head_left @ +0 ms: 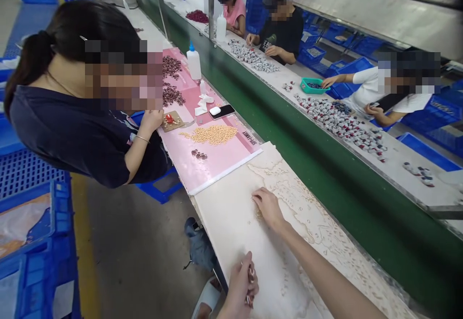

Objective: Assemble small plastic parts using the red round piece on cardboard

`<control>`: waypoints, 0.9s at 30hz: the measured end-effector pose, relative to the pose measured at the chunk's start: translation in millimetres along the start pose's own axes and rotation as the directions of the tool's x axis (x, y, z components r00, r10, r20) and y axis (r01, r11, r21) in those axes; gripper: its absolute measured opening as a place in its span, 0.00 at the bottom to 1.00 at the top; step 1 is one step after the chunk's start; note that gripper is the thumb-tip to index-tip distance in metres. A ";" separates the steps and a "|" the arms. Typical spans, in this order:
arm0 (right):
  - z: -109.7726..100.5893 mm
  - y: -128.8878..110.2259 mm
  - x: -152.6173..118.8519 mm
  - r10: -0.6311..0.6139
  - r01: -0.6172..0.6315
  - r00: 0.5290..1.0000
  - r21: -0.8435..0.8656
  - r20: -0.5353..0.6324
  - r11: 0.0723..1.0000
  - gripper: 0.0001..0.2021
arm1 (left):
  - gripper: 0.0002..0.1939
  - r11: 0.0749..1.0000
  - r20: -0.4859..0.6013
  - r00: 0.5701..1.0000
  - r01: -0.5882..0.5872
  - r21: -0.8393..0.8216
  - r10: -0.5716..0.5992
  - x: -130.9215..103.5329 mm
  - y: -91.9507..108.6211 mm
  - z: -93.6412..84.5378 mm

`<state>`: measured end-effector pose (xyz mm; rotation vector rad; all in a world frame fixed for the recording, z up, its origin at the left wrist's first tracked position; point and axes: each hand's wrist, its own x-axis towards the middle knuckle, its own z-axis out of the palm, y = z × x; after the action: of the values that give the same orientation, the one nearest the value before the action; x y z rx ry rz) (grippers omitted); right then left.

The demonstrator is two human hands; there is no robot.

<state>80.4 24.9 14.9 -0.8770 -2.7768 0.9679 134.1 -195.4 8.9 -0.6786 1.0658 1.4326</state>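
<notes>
My right hand (268,208) reaches out over the white bench top (231,222), palm down, fingertips touching a thin scatter of tiny beige pieces (289,188). Nothing visible is held in it. My left hand (241,284) sits close to me at the bench's near edge, fingers curled around a few small red-and-white parts (250,276). What the parts are is too small to tell.
A pink mat (217,162) further along holds a beige pile (214,134), dark red pieces and a phone (221,111); a person in dark blue bends over it. A green conveyor (307,150) runs alongside, other workers behind it. Blue crates (36,242) stand left.
</notes>
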 end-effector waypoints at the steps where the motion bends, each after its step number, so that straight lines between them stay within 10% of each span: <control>1: -0.4 -1.0 0.5 0.008 -0.008 1.000 -0.004 0.013 1.000 0.12 | 0.22 1.000 0.004 1.000 0.006 -0.008 -0.006 1.3 -0.2 -0.4; 8: 6.8 -8.4 11.3 0.101 -0.101 0.995 -0.001 0.009 0.995 0.12 | 0.24 0.999 -0.047 0.998 0.029 -0.031 -0.031 11.4 -8.0 1.6; 18: 12.8 -57.9 191.1 0.025 -0.004 0.992 0.165 -0.123 0.986 0.16 | 0.27 0.988 -0.042 0.989 0.145 0.058 -0.143 24.5 -5.2 -1.9; 27: -48.7 46.6 27.3 0.089 -0.089 0.993 0.002 -0.073 0.996 0.13 | 0.26 0.996 -0.012 0.996 0.092 -0.012 -0.093 19.0 -7.4 3.1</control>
<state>92.6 96.2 23.1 -1.0229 -2.6987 0.9270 138.7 -184.8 -8.2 -0.7369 1.0238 1.3571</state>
